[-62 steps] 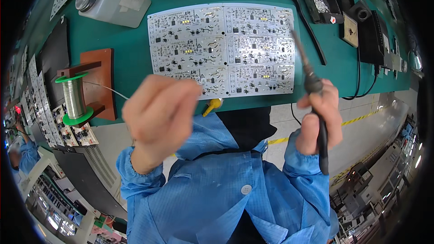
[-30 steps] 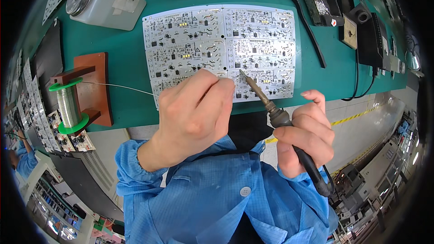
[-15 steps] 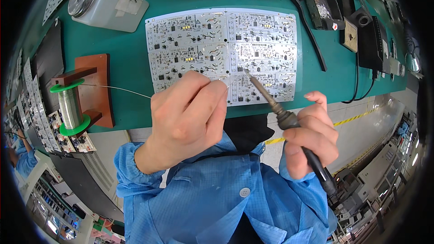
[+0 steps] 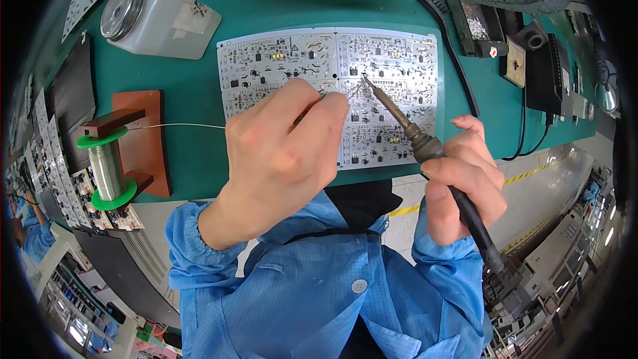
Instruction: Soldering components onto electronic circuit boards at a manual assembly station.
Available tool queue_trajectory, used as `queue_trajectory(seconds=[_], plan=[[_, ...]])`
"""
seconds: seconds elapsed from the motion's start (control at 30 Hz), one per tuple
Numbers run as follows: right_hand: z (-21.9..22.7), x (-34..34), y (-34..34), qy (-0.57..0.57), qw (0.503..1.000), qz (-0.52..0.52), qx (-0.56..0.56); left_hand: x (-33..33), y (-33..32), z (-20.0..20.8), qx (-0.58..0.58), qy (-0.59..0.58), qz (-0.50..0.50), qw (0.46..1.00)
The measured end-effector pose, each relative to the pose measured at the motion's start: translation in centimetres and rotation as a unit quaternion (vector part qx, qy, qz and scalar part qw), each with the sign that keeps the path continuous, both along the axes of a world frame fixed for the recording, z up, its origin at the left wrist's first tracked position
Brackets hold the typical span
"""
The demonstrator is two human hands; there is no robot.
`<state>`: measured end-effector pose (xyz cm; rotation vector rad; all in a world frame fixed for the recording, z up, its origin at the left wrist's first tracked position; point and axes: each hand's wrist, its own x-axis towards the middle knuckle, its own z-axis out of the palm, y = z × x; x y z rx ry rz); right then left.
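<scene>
A white panel of circuit boards (image 4: 279,43) dotted with small parts lies on the green mat before me. My left hand (image 4: 286,143) is closed in a pinch over its left half, holding solder wire (image 4: 189,125) that runs in from a spool (image 4: 108,169) with green flanges. The wire's free end near the fingertips is hard to make out. My right hand (image 4: 465,189) grips a soldering iron (image 4: 425,145) by its dark handle. The iron's tip points up and left at the panel's upper right part, by a small black component; whether it touches cannot be told.
The spool sits on a reddish-brown stand (image 4: 153,146) at left. Behind it stands a translucent jar (image 4: 166,23) with a metal lid. A black brush (image 4: 458,60) lies right of the panel, near a tip-cleaning tray (image 4: 478,23), a black box (image 4: 551,73) and a cable (image 4: 528,133).
The iron's tip and my left hand have moved up the panel, from its lower rows toward the upper right board. The panel appears slightly lower in view.
</scene>
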<state>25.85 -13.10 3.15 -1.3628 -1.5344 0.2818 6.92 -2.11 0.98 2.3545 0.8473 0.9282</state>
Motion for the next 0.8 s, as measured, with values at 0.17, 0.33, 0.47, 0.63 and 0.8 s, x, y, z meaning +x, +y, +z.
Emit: queue_trajectory(seconds=[0.17, 0.33, 0.47, 0.63, 0.8], plan=[[0.13, 0.03, 0.34, -0.015, 1.0, 0.005, -0.01, 0.14, 0.07, -0.01, -0.015, 0.013, 0.002, 1.0], [0.24, -0.23, 0.32, -0.017, 1.0, -0.002, -0.019, 0.22, 0.11, -0.1, -0.018, 0.014, 0.006, 1.0], [0.25, -0.4, 0.35, -0.012, 1.0, -0.001, -0.021, 0.23, 0.07, -0.15, -0.017, 0.008, 0.008, 1.0], [0.38, -0.29, 0.43, -0.01, 0.999, 0.012, -0.031, 0.05, 0.04, -0.04, -0.017, 0.009, 0.004, 1.0], [0.25, -0.43, 0.52, -0.009, 1.0, 0.009, -0.026, -0.15, -0.11, 0.11, -0.016, 0.007, 0.01, 1.0]])
